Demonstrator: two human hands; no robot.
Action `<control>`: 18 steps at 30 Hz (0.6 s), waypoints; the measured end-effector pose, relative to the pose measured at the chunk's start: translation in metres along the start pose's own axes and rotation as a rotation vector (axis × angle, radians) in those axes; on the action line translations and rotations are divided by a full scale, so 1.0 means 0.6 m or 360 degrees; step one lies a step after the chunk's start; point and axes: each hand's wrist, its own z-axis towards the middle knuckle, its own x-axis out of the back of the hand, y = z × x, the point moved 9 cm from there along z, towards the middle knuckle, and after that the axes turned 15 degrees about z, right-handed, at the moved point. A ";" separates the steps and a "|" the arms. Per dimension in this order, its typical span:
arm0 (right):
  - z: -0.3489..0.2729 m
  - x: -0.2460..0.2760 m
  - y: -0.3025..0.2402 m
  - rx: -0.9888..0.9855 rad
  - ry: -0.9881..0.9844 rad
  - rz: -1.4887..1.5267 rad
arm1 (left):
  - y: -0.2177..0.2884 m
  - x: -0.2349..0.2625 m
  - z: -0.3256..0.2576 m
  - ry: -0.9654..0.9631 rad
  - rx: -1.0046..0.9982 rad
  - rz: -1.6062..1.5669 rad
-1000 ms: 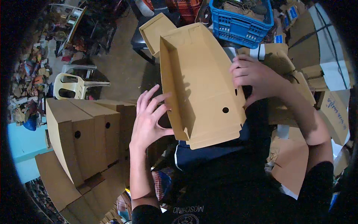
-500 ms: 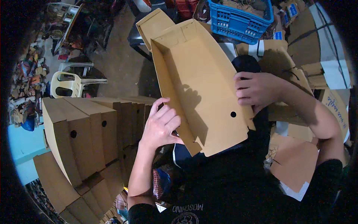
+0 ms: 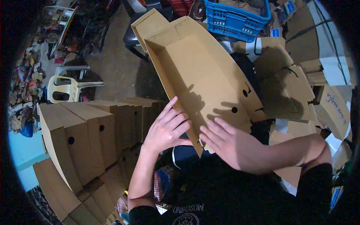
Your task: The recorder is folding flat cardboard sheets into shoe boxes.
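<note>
A long brown cardboard box, partly folded, lies tilted across my lap with its inside facing up. Its far end wall and left wall stand up; a flap sticks out beyond the far left corner. A round hole shows in the near part and another in the right wall, which leans outward. My left hand grips the left wall near the front corner, fingers over the edge. Above the near end flap, my right hand has its fingers stretched out, slightly blurred; whether it touches the cardboard I cannot tell.
Stacked cardboard boxes stand close on my left. Flattened cardboard pieces lie to the right. A blue plastic crate sits beyond the box, beside a dark chair. Farther left is a cream plastic chair.
My right hand has let go of the right wall and come toward me and left to the near end. The right wall has swung outward, showing its hole. My left hand keeps its hold.
</note>
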 end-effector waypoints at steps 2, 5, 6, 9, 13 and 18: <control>0.021 -0.069 0.028 -0.0085 -0.0007 0.0141 | 0.010 0.011 0.015 -0.0106 -0.0011 0.0064; 0.009 -0.109 0.052 -0.0182 -0.0075 0.0160 | 0.012 0.011 0.014 -0.0226 -0.0006 0.0079; 0.012 -0.109 0.047 -0.0173 -0.0078 0.0166 | 0.010 0.013 0.011 -0.0235 0.0014 0.0038; 0.016 -0.105 0.049 -0.0149 -0.0091 0.0259 | -0.005 0.007 0.010 -0.0060 0.0063 0.0065; 0.025 -0.123 0.042 -0.0154 -0.0020 0.0207 | -0.021 0.004 0.014 0.0202 0.0308 0.0075; -0.015 -0.087 0.027 -0.0113 0.0204 0.0261 | -0.020 -0.007 0.020 0.0393 0.0526 0.0242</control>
